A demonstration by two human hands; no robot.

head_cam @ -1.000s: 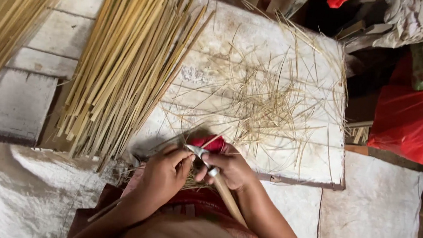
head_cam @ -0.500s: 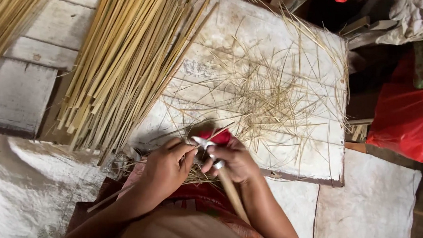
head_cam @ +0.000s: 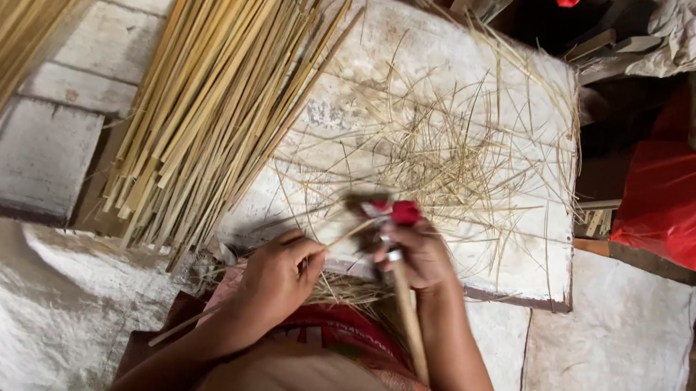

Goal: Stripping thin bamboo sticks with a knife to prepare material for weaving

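Two hands at the near bench [head_cam: 520, 252] edge: your left hand [head_cam: 276, 275] has its fingers pinched on a thin bamboo strip [head_cam: 346, 233], your right hand [head_cam: 416, 255] is wrapped round a wooden-handled knife [head_cam: 405, 310]. Since half a second ago the blade end has blurred and shifted up-left along the strip, so a shaving stroke looks underway. Bamboo stick bundle [head_cam: 210, 109] and shavings [head_cam: 453, 153] unchanged.

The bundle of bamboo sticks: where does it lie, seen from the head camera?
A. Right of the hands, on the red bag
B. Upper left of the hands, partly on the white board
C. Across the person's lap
B: the bundle of bamboo sticks fans out upper left of the left hand, its tips reaching onto the white board.
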